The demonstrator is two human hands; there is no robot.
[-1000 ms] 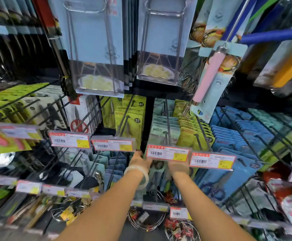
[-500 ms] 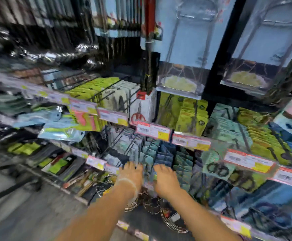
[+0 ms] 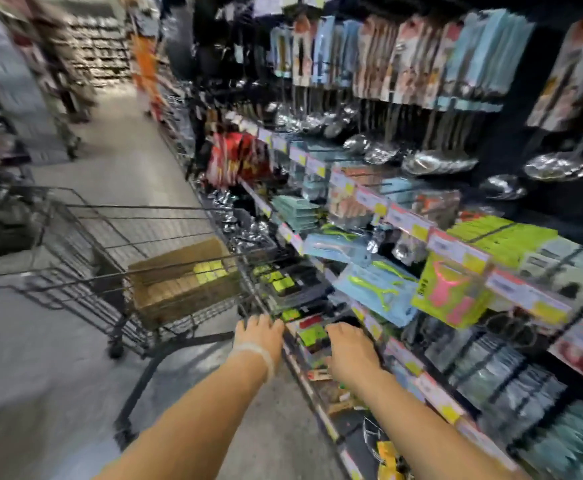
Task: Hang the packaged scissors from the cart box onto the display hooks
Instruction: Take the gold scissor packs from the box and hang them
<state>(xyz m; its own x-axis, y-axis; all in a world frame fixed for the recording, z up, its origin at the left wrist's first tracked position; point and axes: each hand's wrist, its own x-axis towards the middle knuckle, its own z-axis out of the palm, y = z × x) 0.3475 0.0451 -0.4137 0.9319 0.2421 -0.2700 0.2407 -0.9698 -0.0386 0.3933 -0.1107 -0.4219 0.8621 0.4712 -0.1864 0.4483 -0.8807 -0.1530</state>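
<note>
Two hands are extended toward the lower edge of the rack, and neither visibly holds a package. Blur obscures fine detail throughout.

At 9 o'clock stands the cart (image 3: pixel 85 258), with the cardboard box (image 3: pixel 182 285) in its near end. The yellow-green packages (image 3: pixel 210 271) inside are presumably the packaged scissors; blur prevents confirmation.

The left hand (image 3: pixel 259 336), at 6 o'clock, has its fingers spread and relaxed, just beside the cart's corner. It carries a pale wristband (image 3: pixel 259 355).

The right hand (image 3: pixel 350 351) lies palm down, fingers extended, near the small green packs (image 3: pixel 312 336) on the lowest rack level. Whether it touches them cannot be determined.

Risks:
- The cart sits close to the rack. A hasty reach may nudge it into the hanging goods.
- The price tags (image 3: pixel 418 226) and hook ends at 3 o'clock project outward. A forearm swung toward the box may snag them and dislodge stock.
</note>
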